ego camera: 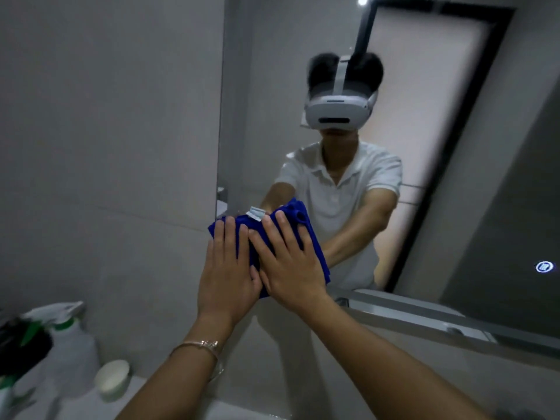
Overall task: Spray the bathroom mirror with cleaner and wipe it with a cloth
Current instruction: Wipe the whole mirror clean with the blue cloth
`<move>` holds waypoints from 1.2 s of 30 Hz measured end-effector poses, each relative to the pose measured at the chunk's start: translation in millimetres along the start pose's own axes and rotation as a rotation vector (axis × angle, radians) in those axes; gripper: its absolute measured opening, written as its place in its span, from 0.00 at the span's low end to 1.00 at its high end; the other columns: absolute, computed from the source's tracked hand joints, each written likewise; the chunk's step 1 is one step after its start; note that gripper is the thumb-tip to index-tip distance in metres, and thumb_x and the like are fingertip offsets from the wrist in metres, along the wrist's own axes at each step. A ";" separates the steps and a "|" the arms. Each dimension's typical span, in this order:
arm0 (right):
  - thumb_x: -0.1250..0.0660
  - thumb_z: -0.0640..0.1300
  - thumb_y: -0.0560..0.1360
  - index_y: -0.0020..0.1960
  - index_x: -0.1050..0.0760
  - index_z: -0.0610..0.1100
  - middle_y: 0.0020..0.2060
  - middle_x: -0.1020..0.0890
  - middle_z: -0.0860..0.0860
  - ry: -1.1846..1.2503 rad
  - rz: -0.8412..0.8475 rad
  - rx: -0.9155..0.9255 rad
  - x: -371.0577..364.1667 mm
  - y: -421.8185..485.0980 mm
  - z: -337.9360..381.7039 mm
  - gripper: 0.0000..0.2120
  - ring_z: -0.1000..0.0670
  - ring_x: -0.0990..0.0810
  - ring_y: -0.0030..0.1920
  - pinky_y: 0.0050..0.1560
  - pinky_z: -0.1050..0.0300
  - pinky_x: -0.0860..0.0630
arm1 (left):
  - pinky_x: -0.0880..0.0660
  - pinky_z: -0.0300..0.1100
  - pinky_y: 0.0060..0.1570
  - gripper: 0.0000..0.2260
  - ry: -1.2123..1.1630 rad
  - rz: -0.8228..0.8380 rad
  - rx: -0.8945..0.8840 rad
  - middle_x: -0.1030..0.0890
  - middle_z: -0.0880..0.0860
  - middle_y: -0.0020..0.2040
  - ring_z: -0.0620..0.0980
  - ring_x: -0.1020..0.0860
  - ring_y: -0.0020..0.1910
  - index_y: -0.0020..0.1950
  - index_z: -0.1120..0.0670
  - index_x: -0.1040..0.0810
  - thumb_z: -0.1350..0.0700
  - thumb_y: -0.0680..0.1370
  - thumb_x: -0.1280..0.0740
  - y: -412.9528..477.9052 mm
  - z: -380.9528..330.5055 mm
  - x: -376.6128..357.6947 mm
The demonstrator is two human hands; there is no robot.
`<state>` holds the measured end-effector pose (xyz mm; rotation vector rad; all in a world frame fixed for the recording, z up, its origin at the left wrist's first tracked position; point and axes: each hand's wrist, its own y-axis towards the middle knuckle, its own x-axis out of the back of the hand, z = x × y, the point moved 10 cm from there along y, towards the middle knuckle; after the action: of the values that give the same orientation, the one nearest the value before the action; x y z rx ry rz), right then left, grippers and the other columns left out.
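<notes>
A folded blue cloth (298,216) with a small white label lies flat against the bathroom mirror (454,147) near its lower left corner. My left hand (225,268) and my right hand (288,262) both press on the cloth with straight fingers, side by side and slightly overlapping. The mirror reflects a person in a white shirt and a white headset, arms stretched to the cloth. A white spray bottle (68,338) with a green collar stands blurred at the lower left.
A grey tiled wall (106,131) lies left of the mirror's edge. A small white cup (112,378) stands on the counter beside the spray bottle, next to a dark object (21,347). A lit round touch button (544,266) glows on the mirror's right.
</notes>
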<state>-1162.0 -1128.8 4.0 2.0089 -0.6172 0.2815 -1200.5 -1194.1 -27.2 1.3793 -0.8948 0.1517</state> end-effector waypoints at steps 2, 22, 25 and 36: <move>0.47 0.55 0.76 0.72 0.40 0.47 0.72 0.41 0.45 -0.031 -0.010 0.033 -2.9 -1.1 7.8 0.26 0.44 0.51 0.75 0.72 0.45 0.54 | 0.44 0.56 0.72 0.32 -0.024 -0.010 0.005 0.44 0.68 0.74 0.64 0.46 0.74 0.74 0.64 0.49 0.54 0.72 0.49 -4.3 6.5 -6.2; 0.42 0.50 0.75 0.65 0.24 0.45 0.65 0.24 0.43 -0.065 -0.212 0.214 79.2 152.1 -46.1 0.21 0.40 0.30 0.69 0.68 0.45 0.42 | 0.51 0.52 0.74 0.35 -0.268 -0.171 0.064 0.52 0.66 0.76 0.60 0.54 0.76 0.76 0.65 0.56 0.58 0.73 0.44 128.4 26.7 101.1; 0.43 0.51 0.77 0.66 0.26 0.46 0.66 0.25 0.42 -0.059 -0.272 0.127 116.4 180.4 -105.7 0.21 0.40 0.30 0.69 0.68 0.45 0.42 | 0.54 0.54 0.74 0.35 -0.187 -0.250 0.041 0.54 0.64 0.77 0.60 0.56 0.76 0.76 0.63 0.56 0.57 0.71 0.47 177.7 -7.3 150.0; 0.44 0.52 0.76 0.68 0.27 0.46 0.68 0.27 0.42 0.019 -0.340 -0.117 133.9 103.9 -196.6 0.23 0.41 0.33 0.71 0.69 0.43 0.41 | 0.54 0.56 0.73 0.35 -0.158 -0.341 -0.196 0.49 0.63 0.76 0.60 0.51 0.76 0.76 0.63 0.53 0.54 0.70 0.49 176.6 -117.3 150.7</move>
<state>-1093.2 -1040.3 238.1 1.9557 -0.2660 0.0578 -1147.9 -1108.2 212.7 1.3505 -0.7680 -0.3016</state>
